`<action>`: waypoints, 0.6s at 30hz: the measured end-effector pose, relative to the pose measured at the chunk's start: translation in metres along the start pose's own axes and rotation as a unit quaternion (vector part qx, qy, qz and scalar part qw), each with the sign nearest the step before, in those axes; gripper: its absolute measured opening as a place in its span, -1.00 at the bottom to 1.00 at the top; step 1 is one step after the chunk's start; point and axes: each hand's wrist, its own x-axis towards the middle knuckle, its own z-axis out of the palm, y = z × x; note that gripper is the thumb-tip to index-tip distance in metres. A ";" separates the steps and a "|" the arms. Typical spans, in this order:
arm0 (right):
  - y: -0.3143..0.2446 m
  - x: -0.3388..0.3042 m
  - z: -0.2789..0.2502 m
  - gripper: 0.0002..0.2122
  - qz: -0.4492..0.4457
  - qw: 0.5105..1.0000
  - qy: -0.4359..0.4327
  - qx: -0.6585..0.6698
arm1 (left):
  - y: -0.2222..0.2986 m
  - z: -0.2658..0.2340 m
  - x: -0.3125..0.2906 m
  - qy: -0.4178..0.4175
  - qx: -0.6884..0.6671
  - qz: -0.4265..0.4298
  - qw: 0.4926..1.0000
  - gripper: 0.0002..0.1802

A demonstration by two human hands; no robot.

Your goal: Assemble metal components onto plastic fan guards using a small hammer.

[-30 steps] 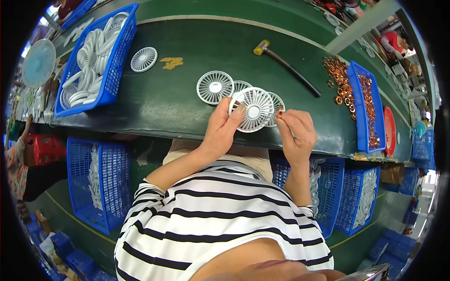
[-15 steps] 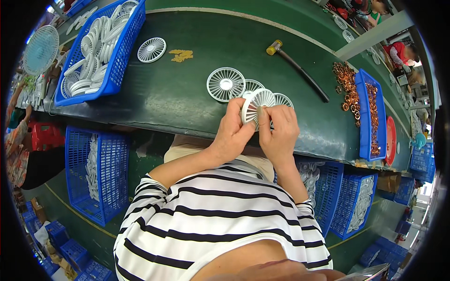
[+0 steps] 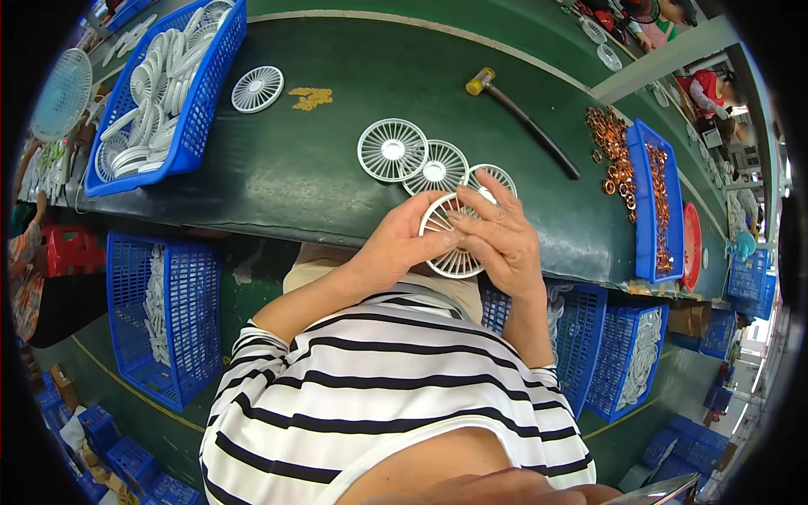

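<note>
A round white plastic grille with radial spokes (image 3: 455,263) is held at the table's near edge. My left hand (image 3: 400,241) grips its left rim between thumb and fingers. Over its right side lies my right hand (image 3: 502,233), fingers bent across the spokes and hub; whether a small part sits under those fingertips is hidden. Just beyond my hands, several like grilles lie on the green tabletop: one at the left (image 3: 392,150), one overlapping it (image 3: 435,171), and another (image 3: 494,181) partly behind my right fingers.
A mallet with a yellow head (image 3: 522,109) lies beyond. On the right are loose copper-coloured rings (image 3: 617,160) and a blue tray (image 3: 641,202) of them. A blue basket (image 3: 195,126) heaped with grilles stands left, beside a lone grille (image 3: 257,89). Blue crates (image 3: 195,311) flank me below.
The held grille has turned from tilted to nearly face-up and come slightly closer to me. My right hand has shifted from a pinch at its hub to fingers spread over it.
</note>
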 end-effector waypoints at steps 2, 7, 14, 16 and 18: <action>-0.001 -0.006 0.001 -0.74 0.014 0.999 -0.014 0.046 | -0.002 0.004 0.002 0.014 0.033 0.010 0.999 -0.55; 0.000 -0.013 0.016 -0.49 0.144 0.911 0.129 0.365 | -0.004 0.005 0.005 0.001 0.070 0.046 0.996 -0.52; -0.001 -0.014 0.019 -0.53 0.255 0.851 0.094 0.450 | -0.013 0.002 0.008 0.025 0.148 0.113 0.982 -0.57; -0.001 -0.015 0.018 -0.60 0.269 0.853 0.101 0.436 | -0.015 0.000 0.009 0.037 0.228 0.131 0.964 -0.56; -0.003 -0.016 0.016 -0.68 0.272 0.859 0.094 0.423 | -0.007 0.004 0.003 0.057 0.342 0.152 0.926 -0.55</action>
